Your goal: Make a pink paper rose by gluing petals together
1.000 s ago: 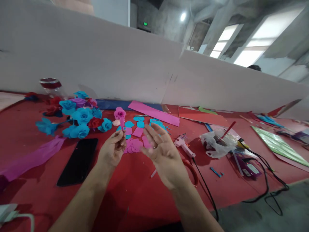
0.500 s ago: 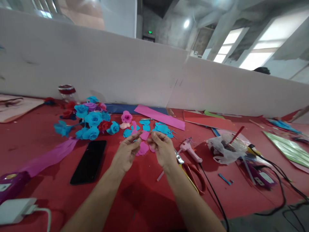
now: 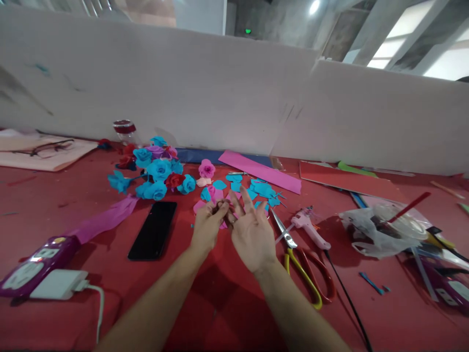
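Observation:
My left hand [image 3: 207, 227] is closed in a pinch, its fingertips meeting the fingertips of my right hand; whatever lies between them is too small to make out. My right hand [image 3: 252, 239] is turned palm up, with several fingers stretched out and spread. Just beyond both hands lie pink paper petals [image 3: 217, 193], partly covered by the fingers, and blue paper petals [image 3: 261, 187]. A finished pink paper rose [image 3: 207, 168] rests behind them. Scissors [image 3: 288, 238] with red and yellow handles lie right of my right hand, beside a pink glue gun [image 3: 309, 230].
Blue, red and purple paper roses [image 3: 159, 170] stand in a bunch on the left, near a black phone [image 3: 153, 231]. A purple power strip [image 3: 40, 264] holds a white charger [image 3: 60, 283]. A pink paper strip [image 3: 260, 172] lies behind. A plastic bag with a cup [image 3: 384, 230] sits at right.
My hands have come together at the fingertips. My right hand has rolled palm up and spread its fingers. The view has turned left and tilted down.

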`<state>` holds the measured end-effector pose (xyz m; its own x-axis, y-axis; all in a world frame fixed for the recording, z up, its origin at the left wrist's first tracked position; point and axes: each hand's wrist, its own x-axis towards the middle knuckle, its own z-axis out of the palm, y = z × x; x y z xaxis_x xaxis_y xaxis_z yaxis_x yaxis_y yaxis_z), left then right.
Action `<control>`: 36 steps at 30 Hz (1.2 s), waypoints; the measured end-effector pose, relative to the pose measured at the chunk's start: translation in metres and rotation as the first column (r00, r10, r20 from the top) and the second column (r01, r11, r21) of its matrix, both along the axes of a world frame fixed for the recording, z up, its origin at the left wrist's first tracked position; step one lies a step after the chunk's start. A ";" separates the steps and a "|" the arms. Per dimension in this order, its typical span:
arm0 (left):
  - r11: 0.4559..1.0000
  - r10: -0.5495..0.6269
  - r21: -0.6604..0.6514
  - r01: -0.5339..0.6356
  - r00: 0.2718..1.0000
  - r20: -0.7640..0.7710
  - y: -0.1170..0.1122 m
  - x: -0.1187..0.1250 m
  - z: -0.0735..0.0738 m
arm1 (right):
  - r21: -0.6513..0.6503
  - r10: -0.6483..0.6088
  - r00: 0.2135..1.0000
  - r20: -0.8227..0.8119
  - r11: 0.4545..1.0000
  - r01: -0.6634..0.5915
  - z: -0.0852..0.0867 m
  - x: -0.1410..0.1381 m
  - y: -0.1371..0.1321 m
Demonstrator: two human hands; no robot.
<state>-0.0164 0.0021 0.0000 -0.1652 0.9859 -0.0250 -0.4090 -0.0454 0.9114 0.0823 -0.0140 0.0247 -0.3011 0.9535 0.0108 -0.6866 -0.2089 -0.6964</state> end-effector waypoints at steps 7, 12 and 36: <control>0.977 -0.213 0.042 0.210 0.974 0.081 0.000 -0.006 0.007 | -0.018 0.042 0.996 -0.085 0.999 -0.043 0.001 0.013 0.007; 0.964 -0.265 0.012 0.265 0.960 0.089 0.000 -0.010 0.006 | -0.054 0.045 0.989 -0.143 0.997 -0.053 0.009 0.019 0.009; 0.983 0.149 -0.072 -0.167 0.966 -0.211 0.006 -0.018 0.007 | 0.381 -0.638 0.693 0.336 0.765 0.520 -0.008 0.026 0.015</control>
<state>-0.0349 0.0085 0.0067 -0.3291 0.9424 -0.0604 -0.2079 -0.0099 0.9781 0.1079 0.0005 0.0171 0.2816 0.9205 0.2710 -0.2359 0.3402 -0.9103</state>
